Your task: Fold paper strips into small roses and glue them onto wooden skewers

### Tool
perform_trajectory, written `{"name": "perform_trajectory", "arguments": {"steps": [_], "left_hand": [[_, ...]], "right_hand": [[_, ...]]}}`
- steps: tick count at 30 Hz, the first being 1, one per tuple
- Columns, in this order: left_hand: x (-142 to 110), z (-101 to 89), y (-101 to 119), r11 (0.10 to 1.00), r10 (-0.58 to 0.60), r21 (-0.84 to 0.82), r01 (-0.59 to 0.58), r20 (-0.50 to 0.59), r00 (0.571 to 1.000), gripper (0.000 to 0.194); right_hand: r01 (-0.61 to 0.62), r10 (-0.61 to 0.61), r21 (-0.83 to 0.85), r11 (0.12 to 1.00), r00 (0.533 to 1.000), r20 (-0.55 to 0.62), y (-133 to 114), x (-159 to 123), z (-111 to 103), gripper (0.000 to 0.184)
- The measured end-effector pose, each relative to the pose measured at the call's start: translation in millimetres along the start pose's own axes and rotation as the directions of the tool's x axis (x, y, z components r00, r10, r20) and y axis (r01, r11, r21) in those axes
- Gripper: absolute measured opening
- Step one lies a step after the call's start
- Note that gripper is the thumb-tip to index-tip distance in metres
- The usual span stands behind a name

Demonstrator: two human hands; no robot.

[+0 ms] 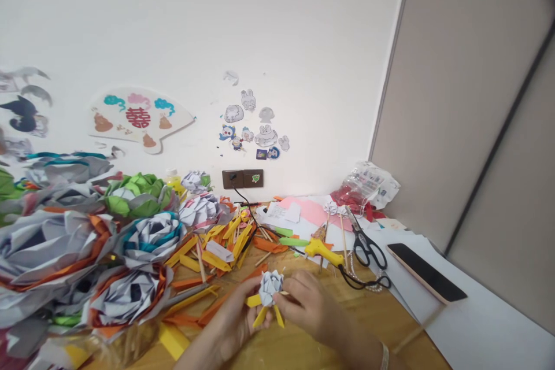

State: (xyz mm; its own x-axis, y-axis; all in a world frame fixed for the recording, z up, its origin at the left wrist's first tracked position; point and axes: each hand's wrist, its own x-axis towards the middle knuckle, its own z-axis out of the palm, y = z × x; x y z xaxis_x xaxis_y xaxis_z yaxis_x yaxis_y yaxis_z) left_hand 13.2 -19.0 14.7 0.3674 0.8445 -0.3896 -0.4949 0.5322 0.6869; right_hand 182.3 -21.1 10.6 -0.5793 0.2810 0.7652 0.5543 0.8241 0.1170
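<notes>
White flower [271,287] points away, strips [261,317] nearward; left hand [240,311], right hand [311,305] clamped on it.

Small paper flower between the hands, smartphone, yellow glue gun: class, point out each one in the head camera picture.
Small paper flower [271,287]: head view, on its pale folded petals.
Smartphone [427,272]: head view, on its dark screen.
Yellow glue gun [324,252]: head view, on its body.
</notes>
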Motion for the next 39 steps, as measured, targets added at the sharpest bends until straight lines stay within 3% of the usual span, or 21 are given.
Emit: {"name": "perform_trajectory", "arguments": {"steps": [3, 5, 9, 11, 15, 19, 22, 25, 34, 39], "left_hand": [[2, 0.4, 0, 0.998, 0.051, 0.024, -0.05, -0.052, 0.997, 0.012], [1, 1.7, 0, 0.998, 0.067, 0.01, -0.067, -0.059, 0.996, 0.012], [-2, 5.8, -1, 1.0, 0.002, -0.022, -0.003, -0.077, 0.997, 0.012], [-2, 5.8, -2, 1.0, -0.002, -0.018, 0.001, -0.055, 0.998, 0.013], [3, 0.0, -4, 0.997, 0.083, -0.001, -0.083, 0.019, 0.996, 0.016], [7, -3.3, -7, 0.96, 0.281, -0.014, -0.28, 0.062, 0.958, 0.015], [7, -0.6, -9, 0.931, 0.365, 0.0, -0.366, 0.049, 0.93, 0.022], [6, 3.9, -10, 0.916, 0.399, 0.02, -0.4, 0.027, 0.917, 0.024], [2, 13.8, -9, 0.896, 0.444, 0.021, -0.443, -0.082, 0.892, 0.033], [2, 13.2, -11, 0.899, 0.438, 0.034, -0.437, -0.083, 0.895, 0.033]], "right_hand": [[-0.019, 0.019, 0.041, 0.999, 1.0, -0.002, 4, -1, 5, 0.018], [0.036, -0.036, 0.011, 0.999, 0.999, 0.007, 5, -1, 5, 0.016], [0.161, -0.167, -0.127, 0.979, 0.985, -0.036, 4, 1, -4, 0.014], [0.159, -0.168, -0.126, 0.979, 0.984, -0.065, 3, 1, -8, 0.015], [0.08, -0.082, -0.039, 0.996, 0.995, -0.053, 4, 1, -8, 0.019], [-0.035, 0.042, 0.069, 0.997, 0.994, -0.099, 3, 1, -7, 0.016], [-0.182, 0.213, 0.233, 0.955, 0.97, -0.119, 2, 3, -4, 0.012], [-0.255, 0.307, 0.334, 0.907, 0.946, -0.109, 1, 5, 0, 0.009], [-0.267, 0.341, 0.421, 0.867, 0.934, -0.11, -6, 9, 0, 0.01], [-0.248, 0.289, 0.353, 0.902, 0.955, -0.069, -5, 8, 2, 0.017]]}}
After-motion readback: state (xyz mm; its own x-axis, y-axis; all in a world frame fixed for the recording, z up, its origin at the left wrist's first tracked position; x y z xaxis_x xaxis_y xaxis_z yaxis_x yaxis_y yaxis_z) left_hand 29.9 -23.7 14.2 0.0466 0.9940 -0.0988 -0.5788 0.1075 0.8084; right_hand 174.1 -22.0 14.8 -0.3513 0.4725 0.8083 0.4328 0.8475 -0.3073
